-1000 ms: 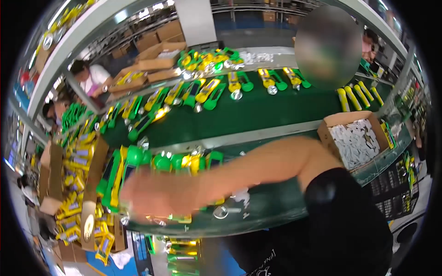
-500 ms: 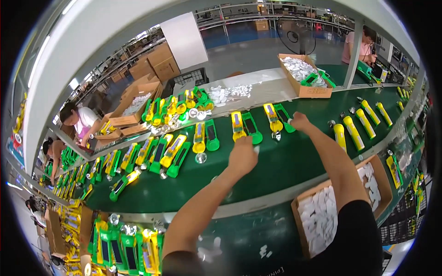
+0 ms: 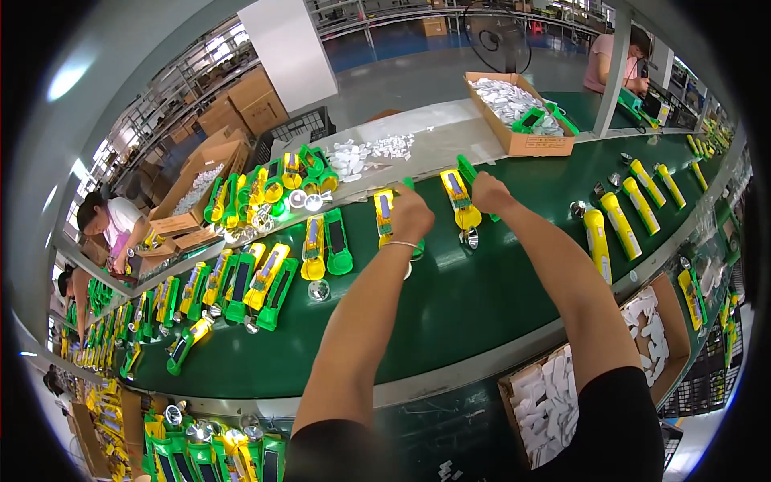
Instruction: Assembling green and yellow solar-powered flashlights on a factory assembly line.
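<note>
My left hand is closed over a green flashlight half, covering most of it; what its fingers grip is hidden. Just left of it lies a yellow flashlight half with its inner parts exposed. My right hand is closed on another green flashlight half, which looks tilted, its top end showing beyond the fingers. Beside that hand sits a second yellow half with a shiny reflector at its lower end. All of these are on the green conveyor belt.
Paired yellow and green halves line the belt leftward; yellow flashlights lie rightward. Cardboard boxes of white parts stand beyond the belt and by my right arm. Small white pieces lie on the far ledge. Co-workers sit left and far right.
Both hands have moved onto the green halves, the right one now tilting its half. The whole view has shifted, so the belt items appear further left.
</note>
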`<state>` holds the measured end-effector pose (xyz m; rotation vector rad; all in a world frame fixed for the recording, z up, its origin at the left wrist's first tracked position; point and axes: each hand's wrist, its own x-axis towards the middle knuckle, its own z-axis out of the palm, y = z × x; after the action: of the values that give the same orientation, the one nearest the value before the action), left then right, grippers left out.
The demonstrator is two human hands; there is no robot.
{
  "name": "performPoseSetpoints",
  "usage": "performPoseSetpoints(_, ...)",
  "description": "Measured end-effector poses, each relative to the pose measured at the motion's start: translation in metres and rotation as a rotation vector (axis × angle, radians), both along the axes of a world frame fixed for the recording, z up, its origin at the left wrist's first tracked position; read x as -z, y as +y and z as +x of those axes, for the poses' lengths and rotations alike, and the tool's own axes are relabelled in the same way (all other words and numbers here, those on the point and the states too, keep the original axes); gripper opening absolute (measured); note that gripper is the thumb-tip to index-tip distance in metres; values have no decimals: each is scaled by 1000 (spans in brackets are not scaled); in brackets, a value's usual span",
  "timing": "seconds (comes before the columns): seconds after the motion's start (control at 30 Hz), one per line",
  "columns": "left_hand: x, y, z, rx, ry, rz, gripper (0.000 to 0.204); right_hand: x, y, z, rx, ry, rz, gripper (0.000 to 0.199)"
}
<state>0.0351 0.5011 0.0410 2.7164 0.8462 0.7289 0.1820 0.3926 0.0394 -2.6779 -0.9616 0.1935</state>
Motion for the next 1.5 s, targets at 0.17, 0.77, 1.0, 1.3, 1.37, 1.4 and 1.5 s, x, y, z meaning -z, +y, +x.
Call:
performPoseSetpoints(0.17,-13,8,-7,-274,-13,-409,56,-10,37,-27,210,178,21,52)
performPoseSetpoints(0.77,2,21,-65,-92,369,-435,57,19,31,-31,123,-22,-240,76)
performPoseSetpoints(1.0,-94,9,-271,-18,133,-486,52,-27,25,-131,-391,-19,9,64)
performPoseSetpoints(1.3,-154,-200,-682,-530,-114,-402,51,-100,-13,-492,-1401,213,354,62)
performPoseSetpoints(1.37,-151,-251,-736,-766,-214,-519,61,-103,-24,-566,-1580,414,224,64)
performPoseSetpoints(1.4,-142,-274,-767,-905,-208,-534,62,-105,-34,-603,-1632,384,186,63)
performPoseSetpoints(1.5,-92,-327,-847,-1188,-116,-534,63,-87,-55,-706,-1880,245,152,56)
